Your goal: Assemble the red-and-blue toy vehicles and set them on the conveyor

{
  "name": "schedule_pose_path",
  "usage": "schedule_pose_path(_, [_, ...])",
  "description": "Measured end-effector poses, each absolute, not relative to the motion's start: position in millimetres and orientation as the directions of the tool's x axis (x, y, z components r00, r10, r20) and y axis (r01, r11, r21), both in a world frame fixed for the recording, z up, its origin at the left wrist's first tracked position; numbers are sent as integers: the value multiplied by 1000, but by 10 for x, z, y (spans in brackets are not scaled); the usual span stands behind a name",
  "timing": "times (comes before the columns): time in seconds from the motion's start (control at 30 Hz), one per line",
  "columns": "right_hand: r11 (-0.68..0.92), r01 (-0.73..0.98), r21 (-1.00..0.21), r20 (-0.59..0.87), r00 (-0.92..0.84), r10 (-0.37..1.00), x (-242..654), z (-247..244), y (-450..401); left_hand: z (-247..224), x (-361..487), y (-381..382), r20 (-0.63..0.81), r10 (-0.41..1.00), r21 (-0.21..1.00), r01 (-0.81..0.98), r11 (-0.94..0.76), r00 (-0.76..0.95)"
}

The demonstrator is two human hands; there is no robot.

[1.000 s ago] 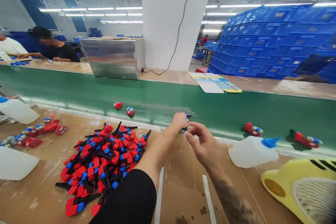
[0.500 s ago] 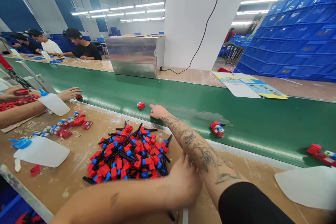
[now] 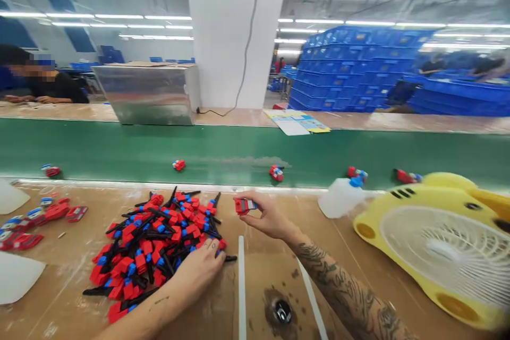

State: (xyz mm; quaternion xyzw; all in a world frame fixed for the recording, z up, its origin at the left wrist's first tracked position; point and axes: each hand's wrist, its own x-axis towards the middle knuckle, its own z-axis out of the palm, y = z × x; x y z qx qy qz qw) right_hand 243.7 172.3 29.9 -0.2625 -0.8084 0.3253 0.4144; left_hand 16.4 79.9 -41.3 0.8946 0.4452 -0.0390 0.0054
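My right hand [image 3: 269,216] pinches a small red, grey and blue plastic toy part [image 3: 244,206] between thumb and fingers, just above the table near the belt's edge. At the right side of a large heap of red-and-blue toy parts with black rods [image 3: 159,234], my left hand [image 3: 205,263] reaches down with bent fingers. Its fingertips are partly hidden among the parts, so what they grip cannot be made out. A black rod end [image 3: 231,258] sticks out just right of these fingers.
Beyond the table runs a green conveyor belt [image 3: 223,143] carrying several toy assemblies, one a red piece [image 3: 276,172]. A yellow fan [image 3: 422,276] and a white bottle [image 3: 342,199] stand right. A round black fitting [image 3: 283,311] sits between white strips. More red pieces [image 3: 77,214] lie left.
My right hand has come back from over the belt and now holds a toy part above the table. My left hand has moved left onto the heap. The view has turned right.
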Motion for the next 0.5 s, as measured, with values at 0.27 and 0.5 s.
schedule_pose_path(0.27, [25,-306,-952,40,-42,998,3267,-405,867,-173,204,606,-184,893,82,912,-402,410])
schedule_pose_path(0.5, [-144,-494,-858,-82,-144,986,3384,-730,642,-239,125,542,-200,930,355,908,-224,307])
